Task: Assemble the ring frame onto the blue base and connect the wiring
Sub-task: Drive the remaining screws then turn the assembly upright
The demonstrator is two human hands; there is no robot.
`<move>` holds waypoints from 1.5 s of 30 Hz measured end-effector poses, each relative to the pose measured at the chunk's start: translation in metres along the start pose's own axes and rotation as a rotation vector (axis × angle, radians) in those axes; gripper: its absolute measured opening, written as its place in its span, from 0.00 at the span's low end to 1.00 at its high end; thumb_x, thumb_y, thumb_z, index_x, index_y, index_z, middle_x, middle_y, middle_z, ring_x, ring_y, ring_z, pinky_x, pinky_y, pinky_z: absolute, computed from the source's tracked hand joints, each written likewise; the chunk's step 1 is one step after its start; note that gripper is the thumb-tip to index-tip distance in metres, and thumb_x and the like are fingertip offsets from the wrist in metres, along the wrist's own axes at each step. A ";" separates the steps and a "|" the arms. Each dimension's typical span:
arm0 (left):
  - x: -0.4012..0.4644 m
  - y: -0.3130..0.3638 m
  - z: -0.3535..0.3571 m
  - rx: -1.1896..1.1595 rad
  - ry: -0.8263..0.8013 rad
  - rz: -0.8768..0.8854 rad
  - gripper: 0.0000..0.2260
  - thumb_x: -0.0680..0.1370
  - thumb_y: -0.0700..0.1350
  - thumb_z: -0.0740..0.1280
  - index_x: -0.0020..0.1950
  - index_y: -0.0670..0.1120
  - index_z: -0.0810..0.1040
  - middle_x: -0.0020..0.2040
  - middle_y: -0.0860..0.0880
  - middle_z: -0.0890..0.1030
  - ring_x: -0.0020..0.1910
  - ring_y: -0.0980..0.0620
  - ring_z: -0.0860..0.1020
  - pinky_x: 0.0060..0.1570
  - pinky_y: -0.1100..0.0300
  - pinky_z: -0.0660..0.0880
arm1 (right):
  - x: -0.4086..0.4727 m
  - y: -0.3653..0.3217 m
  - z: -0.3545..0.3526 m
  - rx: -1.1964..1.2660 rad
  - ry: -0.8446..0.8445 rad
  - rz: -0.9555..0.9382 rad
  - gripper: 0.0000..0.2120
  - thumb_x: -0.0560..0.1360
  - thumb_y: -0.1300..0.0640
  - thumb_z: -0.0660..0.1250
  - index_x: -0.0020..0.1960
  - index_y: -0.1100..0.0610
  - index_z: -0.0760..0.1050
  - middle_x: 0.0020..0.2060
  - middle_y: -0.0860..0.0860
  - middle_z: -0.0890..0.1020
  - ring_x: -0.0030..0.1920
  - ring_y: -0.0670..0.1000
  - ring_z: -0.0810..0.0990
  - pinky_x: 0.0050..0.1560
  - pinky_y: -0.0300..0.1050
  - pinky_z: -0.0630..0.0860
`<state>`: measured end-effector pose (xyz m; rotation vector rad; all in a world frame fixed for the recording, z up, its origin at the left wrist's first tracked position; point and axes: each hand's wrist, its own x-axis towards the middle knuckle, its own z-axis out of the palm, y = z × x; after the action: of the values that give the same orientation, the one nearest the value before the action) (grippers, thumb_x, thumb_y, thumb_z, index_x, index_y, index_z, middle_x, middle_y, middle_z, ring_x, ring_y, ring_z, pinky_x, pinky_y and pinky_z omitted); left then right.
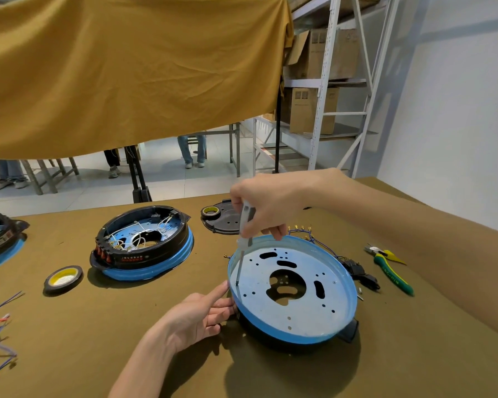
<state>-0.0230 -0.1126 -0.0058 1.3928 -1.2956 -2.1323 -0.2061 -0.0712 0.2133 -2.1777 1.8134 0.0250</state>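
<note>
I see the blue base (pixel 314 311) lying on the table (pixel 98 354) in front of me, right of centre, its perforated plate facing up and a black rim showing beneath its near edge. My right hand (pixel 266 202) hangs over the base's far-left side, fingers wrapped round the clear handle of a screwdriver (pixel 243 239); the shaft stands nearly upright with its tip down on the plate close to the left rim. My left hand (pixel 202 314) rests against the outside of the base at its left edge, fingers fairly straight and touching the rim, holding nothing.

Blue wiring (pixel 302 232) with small metal terminals lies just behind the base. Green-handled pliers (pixel 391 268) lie to its right. An assembled unit (pixel 144 242) with a black ring frame and white wires inside sits well to the left, with a tape roll (pixel 64 278) near it.
</note>
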 end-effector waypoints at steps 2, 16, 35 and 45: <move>0.000 0.000 0.000 0.005 0.008 0.001 0.30 0.66 0.63 0.72 0.55 0.39 0.86 0.43 0.45 0.86 0.35 0.54 0.80 0.34 0.63 0.74 | 0.002 -0.003 0.004 -0.023 0.028 -0.005 0.15 0.78 0.52 0.73 0.55 0.56 0.69 0.34 0.56 0.86 0.27 0.51 0.84 0.27 0.40 0.77; 0.001 0.000 0.001 0.024 0.019 0.011 0.31 0.67 0.63 0.71 0.56 0.39 0.85 0.43 0.45 0.86 0.35 0.54 0.81 0.34 0.63 0.76 | 0.006 -0.001 -0.001 -0.024 0.016 -0.012 0.15 0.76 0.51 0.75 0.52 0.50 0.69 0.39 0.53 0.84 0.30 0.48 0.84 0.29 0.39 0.79; 0.006 -0.001 -0.001 0.022 0.040 0.008 0.32 0.65 0.61 0.72 0.56 0.37 0.85 0.43 0.43 0.87 0.31 0.54 0.81 0.29 0.63 0.76 | 0.010 -0.002 0.007 -0.094 0.078 -0.022 0.19 0.78 0.45 0.72 0.50 0.62 0.78 0.32 0.55 0.85 0.29 0.54 0.85 0.26 0.39 0.78; 0.009 -0.003 -0.003 0.016 0.032 0.004 0.32 0.65 0.61 0.72 0.57 0.37 0.85 0.43 0.43 0.87 0.31 0.54 0.82 0.29 0.63 0.77 | 0.006 0.000 0.003 -0.052 0.024 -0.029 0.12 0.77 0.51 0.74 0.48 0.59 0.77 0.33 0.54 0.85 0.27 0.49 0.83 0.27 0.38 0.76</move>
<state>-0.0244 -0.1186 -0.0136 1.4233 -1.3058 -2.0928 -0.2048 -0.0761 0.2096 -2.2496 1.8131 0.0399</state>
